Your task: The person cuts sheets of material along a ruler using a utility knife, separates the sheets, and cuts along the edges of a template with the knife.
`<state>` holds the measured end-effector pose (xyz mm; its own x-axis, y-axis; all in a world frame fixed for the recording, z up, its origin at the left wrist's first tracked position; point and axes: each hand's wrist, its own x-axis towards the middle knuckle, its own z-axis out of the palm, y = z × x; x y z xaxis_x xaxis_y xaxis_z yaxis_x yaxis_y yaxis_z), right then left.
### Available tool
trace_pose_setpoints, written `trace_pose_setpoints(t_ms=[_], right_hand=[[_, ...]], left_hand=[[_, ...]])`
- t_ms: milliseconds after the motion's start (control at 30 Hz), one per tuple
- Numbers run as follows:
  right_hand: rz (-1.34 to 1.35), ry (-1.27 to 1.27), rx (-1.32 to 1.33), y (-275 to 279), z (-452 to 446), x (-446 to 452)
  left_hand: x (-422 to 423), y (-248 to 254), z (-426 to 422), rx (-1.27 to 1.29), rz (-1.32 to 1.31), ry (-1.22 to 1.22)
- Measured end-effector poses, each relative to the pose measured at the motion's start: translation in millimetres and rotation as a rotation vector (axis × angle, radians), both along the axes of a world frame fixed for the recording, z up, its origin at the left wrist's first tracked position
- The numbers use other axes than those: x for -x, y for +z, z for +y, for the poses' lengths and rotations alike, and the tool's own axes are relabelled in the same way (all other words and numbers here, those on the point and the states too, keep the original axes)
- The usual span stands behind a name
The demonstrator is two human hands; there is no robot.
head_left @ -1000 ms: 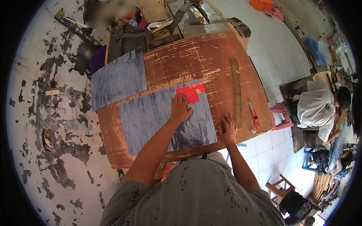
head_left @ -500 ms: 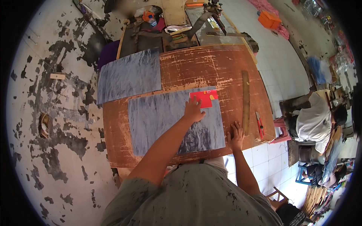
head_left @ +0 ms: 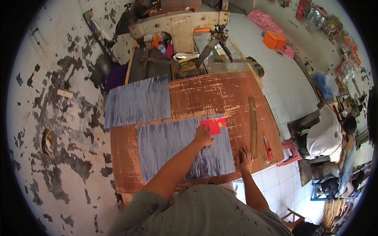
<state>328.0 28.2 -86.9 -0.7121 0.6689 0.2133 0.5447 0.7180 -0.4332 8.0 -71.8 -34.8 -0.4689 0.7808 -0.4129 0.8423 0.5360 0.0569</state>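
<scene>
My left hand (head_left: 203, 136) lies with spread fingers on the lower left part of a red card (head_left: 212, 126). The card rests near the top right corner of a grey streaked sheet (head_left: 169, 145). On the bare brown board (head_left: 236, 88), just right of that sheet, my right hand (head_left: 245, 160) is laid flat with its fingers apart. A long brown ruler (head_left: 252, 126) lies just beyond and right of it. Farther right is a red cutter knife (head_left: 268, 148). Another grey sheet (head_left: 138, 102) lies at the board's upper left.
Behind the board stands a large sewing machine (head_left: 179, 25). A person in a white shirt (head_left: 323, 131) sits at the right near a red stool (head_left: 290, 152). An orange box (head_left: 274, 40) is on the tiled floor. A wooden stool (head_left: 292, 215) stands at the lower right.
The view has tilted upward, bringing the sewing machine into sight and shifting the board lower. Both hands stay in about the same places on the card and the board.
</scene>
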Motion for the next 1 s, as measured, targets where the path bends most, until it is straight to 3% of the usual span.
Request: trace_pose_setpoints(t_ms=[1000], right_hand=[[0.004,-0.005,0.007,4.7,-3.7,-0.2]], left_hand=[[-0.9,-7.5,18.8,0.069,-0.047,0.068]])
